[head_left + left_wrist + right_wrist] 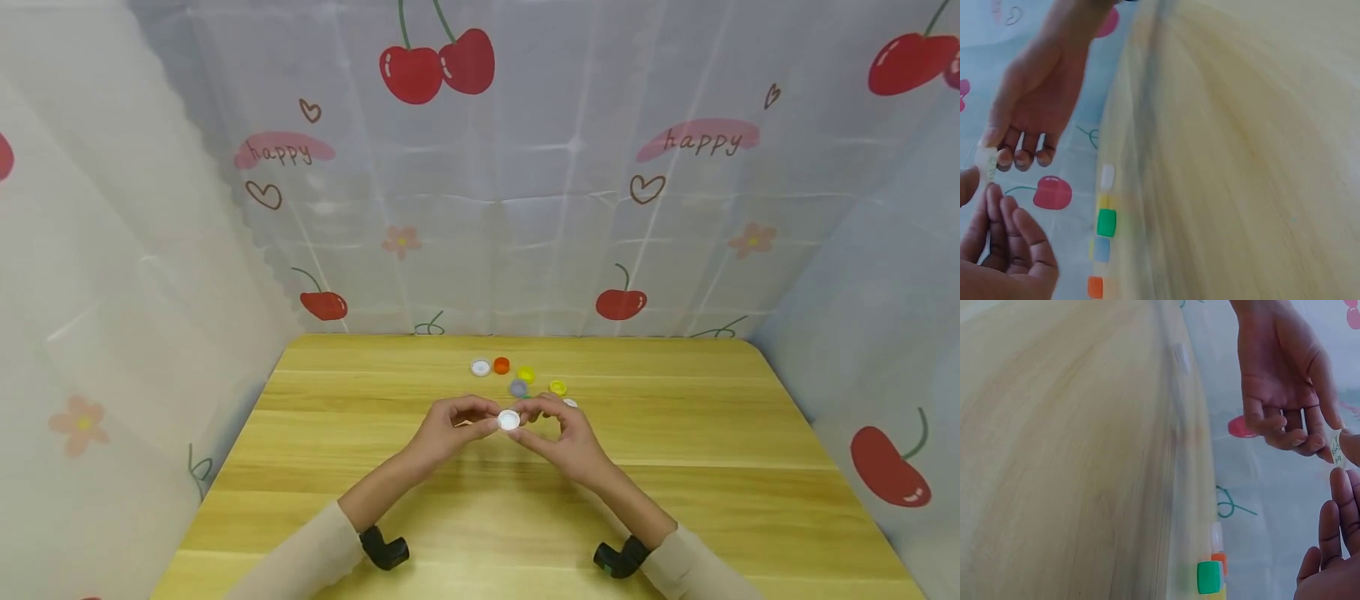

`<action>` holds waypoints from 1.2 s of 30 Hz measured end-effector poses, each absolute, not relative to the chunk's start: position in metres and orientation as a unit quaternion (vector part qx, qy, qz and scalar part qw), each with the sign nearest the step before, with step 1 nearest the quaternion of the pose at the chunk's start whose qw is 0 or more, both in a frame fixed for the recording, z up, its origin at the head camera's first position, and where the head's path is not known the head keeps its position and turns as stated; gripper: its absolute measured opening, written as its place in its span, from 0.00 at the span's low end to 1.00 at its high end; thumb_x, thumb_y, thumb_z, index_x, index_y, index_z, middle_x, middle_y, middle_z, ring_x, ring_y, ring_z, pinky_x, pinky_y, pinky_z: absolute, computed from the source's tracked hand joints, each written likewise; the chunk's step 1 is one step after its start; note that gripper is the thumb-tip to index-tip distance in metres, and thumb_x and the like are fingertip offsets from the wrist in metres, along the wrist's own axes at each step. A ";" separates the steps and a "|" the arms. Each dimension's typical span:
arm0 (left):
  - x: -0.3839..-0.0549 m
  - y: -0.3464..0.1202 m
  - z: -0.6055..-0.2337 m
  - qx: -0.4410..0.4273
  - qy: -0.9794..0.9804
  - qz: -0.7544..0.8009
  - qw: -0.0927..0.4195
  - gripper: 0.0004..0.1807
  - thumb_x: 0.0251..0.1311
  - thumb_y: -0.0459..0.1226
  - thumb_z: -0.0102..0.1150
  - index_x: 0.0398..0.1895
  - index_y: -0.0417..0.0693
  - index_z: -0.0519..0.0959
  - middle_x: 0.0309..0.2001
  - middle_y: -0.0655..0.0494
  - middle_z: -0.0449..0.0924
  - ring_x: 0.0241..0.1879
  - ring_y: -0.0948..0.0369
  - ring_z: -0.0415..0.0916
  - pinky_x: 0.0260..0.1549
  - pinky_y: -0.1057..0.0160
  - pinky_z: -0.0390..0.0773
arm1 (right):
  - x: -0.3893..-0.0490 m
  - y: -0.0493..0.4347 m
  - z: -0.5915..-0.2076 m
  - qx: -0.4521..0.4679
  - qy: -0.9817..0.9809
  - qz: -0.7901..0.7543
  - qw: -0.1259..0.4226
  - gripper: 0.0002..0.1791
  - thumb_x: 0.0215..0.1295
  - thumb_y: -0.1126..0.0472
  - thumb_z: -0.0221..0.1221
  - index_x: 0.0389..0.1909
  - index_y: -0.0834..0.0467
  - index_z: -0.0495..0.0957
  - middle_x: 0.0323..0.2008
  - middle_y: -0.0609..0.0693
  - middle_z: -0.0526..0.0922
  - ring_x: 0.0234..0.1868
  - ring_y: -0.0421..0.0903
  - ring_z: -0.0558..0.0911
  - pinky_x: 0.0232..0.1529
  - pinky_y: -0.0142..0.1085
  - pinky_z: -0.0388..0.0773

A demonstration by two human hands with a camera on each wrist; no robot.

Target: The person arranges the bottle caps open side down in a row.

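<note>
A small white bottle cap (pixel 508 419) is raised above the wooden table, its hollow side facing the head camera. Thumb and fingers of my left hand (pixel 448 429) pinch its left edge. From the right, my right hand (pixel 568 437) pinches the same cap with thumb and fingertips. Seen edge-on in the right wrist view, the cap (pixel 1336 448) has small green marks on its side. Just beyond the hands lie a grey-blue cap (pixel 518 388), a green cap (pixel 1107 222) mostly hidden in the head view, and a white cap (pixel 570 403) partly covered by the right hand.
Farther back on the table (pixel 360 400) lie another white cap (pixel 481 367), an orange cap (pixel 502 365) and two yellow caps, one near the middle (pixel 526 375), the other yellow cap (pixel 557 387) to its right. A printed curtain (pixel 495 250) encloses the back and sides.
</note>
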State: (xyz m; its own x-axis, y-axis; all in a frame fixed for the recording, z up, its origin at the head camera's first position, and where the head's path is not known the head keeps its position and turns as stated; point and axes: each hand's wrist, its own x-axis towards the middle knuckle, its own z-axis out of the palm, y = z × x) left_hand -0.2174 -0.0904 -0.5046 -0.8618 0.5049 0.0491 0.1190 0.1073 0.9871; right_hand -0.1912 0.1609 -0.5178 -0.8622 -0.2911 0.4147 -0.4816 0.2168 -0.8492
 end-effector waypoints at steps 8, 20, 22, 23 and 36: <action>-0.227 -0.097 -0.507 0.138 0.696 0.645 0.283 0.15 0.72 0.43 0.69 0.53 0.43 0.87 0.42 0.63 0.87 0.46 0.61 0.82 0.58 0.53 0.84 | -0.191 0.160 -0.520 0.279 -0.775 0.562 0.076 0.15 0.69 0.62 0.73 0.54 0.47 0.87 0.46 0.47 0.88 0.47 0.51 0.80 0.54 0.37 0.75; -0.225 -0.100 -0.507 0.182 0.724 0.608 0.272 0.16 0.73 0.41 0.65 0.50 0.36 0.87 0.39 0.63 0.89 0.47 0.54 0.85 0.54 0.51 0.86 | -0.188 0.158 -0.525 0.301 -0.789 0.527 0.100 0.15 0.67 0.61 0.75 0.52 0.47 0.87 0.45 0.44 0.88 0.43 0.52 0.80 0.48 0.43 0.78; -0.225 -0.101 -0.509 0.190 0.735 0.599 0.255 0.15 0.73 0.41 0.65 0.49 0.37 0.88 0.41 0.59 0.90 0.46 0.56 0.84 0.52 0.54 0.85 | -0.188 0.157 -0.526 0.306 -0.790 0.520 0.105 0.15 0.67 0.61 0.75 0.53 0.49 0.87 0.44 0.45 0.88 0.42 0.51 0.80 0.47 0.43 0.78; -0.225 -0.101 -0.510 0.197 0.748 0.587 0.240 0.14 0.73 0.41 0.65 0.49 0.39 0.89 0.42 0.58 0.90 0.46 0.57 0.84 0.51 0.55 0.86 | -0.189 0.157 -0.527 0.306 -0.792 0.518 0.105 0.16 0.67 0.61 0.75 0.53 0.50 0.87 0.44 0.46 0.88 0.42 0.50 0.80 0.46 0.43 0.79; -0.213 -0.100 -0.514 0.372 0.869 0.311 -0.102 0.04 0.68 0.40 0.72 0.44 0.58 0.88 0.41 0.69 0.85 0.43 0.67 0.79 0.44 0.67 0.83 | -0.192 0.161 -0.529 0.183 -0.787 0.584 -0.080 0.12 0.83 0.54 0.59 0.52 0.56 0.86 0.40 0.64 0.84 0.33 0.47 0.78 0.36 0.33 0.80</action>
State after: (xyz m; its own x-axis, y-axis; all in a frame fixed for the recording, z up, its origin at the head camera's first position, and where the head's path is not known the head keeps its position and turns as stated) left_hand -0.2131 -0.1004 -0.5137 -0.7027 0.5823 0.4089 0.7095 0.5296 0.4650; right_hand -0.1916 0.1614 -0.5286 -0.9198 -0.3823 0.0880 -0.1947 0.2501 -0.9484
